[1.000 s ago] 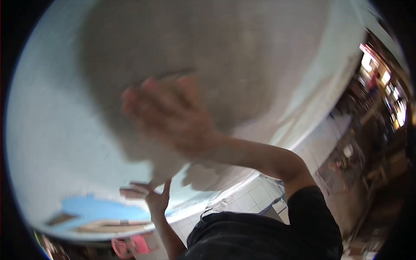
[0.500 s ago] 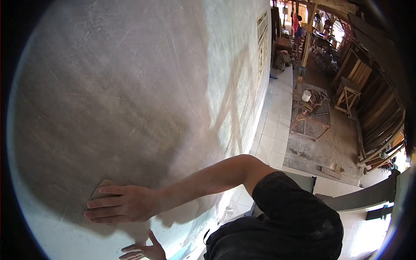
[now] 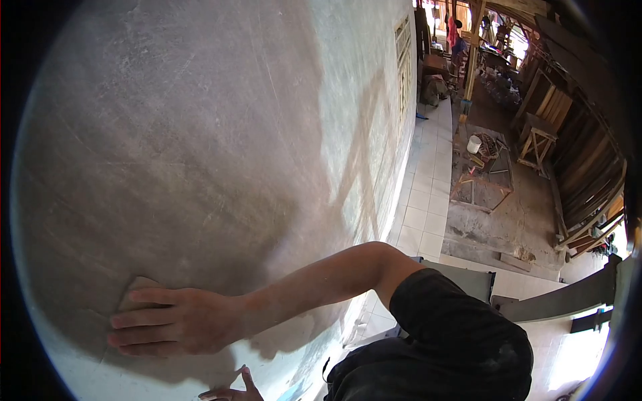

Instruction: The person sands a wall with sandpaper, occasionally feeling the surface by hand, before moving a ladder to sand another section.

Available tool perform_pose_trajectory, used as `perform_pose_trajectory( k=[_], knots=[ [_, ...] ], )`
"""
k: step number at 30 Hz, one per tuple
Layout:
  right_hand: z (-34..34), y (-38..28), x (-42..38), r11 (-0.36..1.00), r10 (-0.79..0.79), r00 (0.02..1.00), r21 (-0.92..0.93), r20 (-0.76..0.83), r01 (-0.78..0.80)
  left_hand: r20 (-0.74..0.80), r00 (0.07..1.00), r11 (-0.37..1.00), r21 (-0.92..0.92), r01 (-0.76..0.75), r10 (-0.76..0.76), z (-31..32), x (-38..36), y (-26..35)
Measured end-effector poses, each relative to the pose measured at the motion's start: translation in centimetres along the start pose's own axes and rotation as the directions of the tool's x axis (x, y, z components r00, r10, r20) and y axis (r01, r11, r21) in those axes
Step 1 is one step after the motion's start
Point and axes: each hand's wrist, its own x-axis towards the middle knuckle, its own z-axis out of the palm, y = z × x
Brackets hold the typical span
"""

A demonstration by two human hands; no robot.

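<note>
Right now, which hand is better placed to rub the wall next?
Right, probably: the right hand presses a flat sheet against the wall; the left hand, lower in view, shows no sheet.

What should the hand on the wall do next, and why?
I think the right hand should slide the pad a little way along the wall. It lies flat over the pad, which looks ready to rub against the wall, and faint scratches show farther up in the picture.
</note>
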Motion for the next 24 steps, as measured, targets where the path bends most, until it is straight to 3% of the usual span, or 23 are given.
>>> perform_pose_trajectory(
  k=[3,9,15,18,24],
  knots=[
    [0.6,-0.8,0.0,0.999,0.028,0.999,-0.024,-0.024,-0.029,0.029,0.999,1.000,-0.005,0.016,-0.016,-0.2,0.2,-0.1],
    [1.2,-1.7,-2.1,0.998,-0.058,0.998,0.012,0.012,0.058,0.084,0.996,0.999,-0.009,0.043,-0.042,-0.4,0.0,-0.4],
    [0.7,-3.3,-2.2,0.997,0.074,0.996,0.017,0.053,-0.075,0.130,0.990,0.998,-0.020,0.062,-0.059,-0.8,0.0,-0.5],
    [2.1,-3.0,-3.3,0.999,0.003,0.994,-0.042,-0.111,-0.008,0.137,0.988,0.997,-0.022,0.071,-0.067,-0.7,0.0,-0.6],
    [2.1,-3.5,-1.7,0.998,0.062,0.998,-0.027,-0.014,-0.063,0.166,0.983,0.996,-0.023,0.083,-0.078,-0.8,0.1,-0.3]
  ],
)
